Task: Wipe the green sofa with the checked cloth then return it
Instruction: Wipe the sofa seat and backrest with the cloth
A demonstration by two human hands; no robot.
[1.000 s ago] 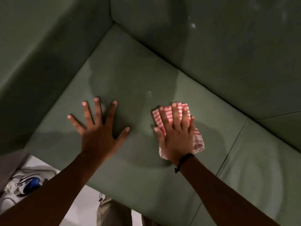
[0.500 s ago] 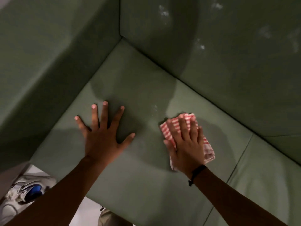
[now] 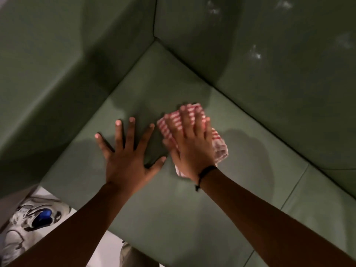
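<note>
The green sofa seat (image 3: 240, 199) fills the middle of the view, with its backrest (image 3: 269, 83) behind and its armrest (image 3: 57, 83) on the left. My right hand (image 3: 192, 151) lies flat on the folded red-and-white checked cloth (image 3: 218, 145), pressing it onto the seat near the corner; the hand is blurred by motion. My left hand (image 3: 127, 160) rests flat on the seat just left of the cloth, fingers spread, holding nothing. Most of the cloth is hidden under my right hand.
Pale smudges (image 3: 254, 53) mark the backrest at upper right. A seam (image 3: 294, 185) splits the seat cushions on the right. A white shoe with a blue inside (image 3: 32, 224) lies on the pale floor at lower left, below the seat's front edge.
My right hand has slid the cloth left and towards the sofa's corner, ending close beside my left thumb. My left hand has stayed planted on the seat.
</note>
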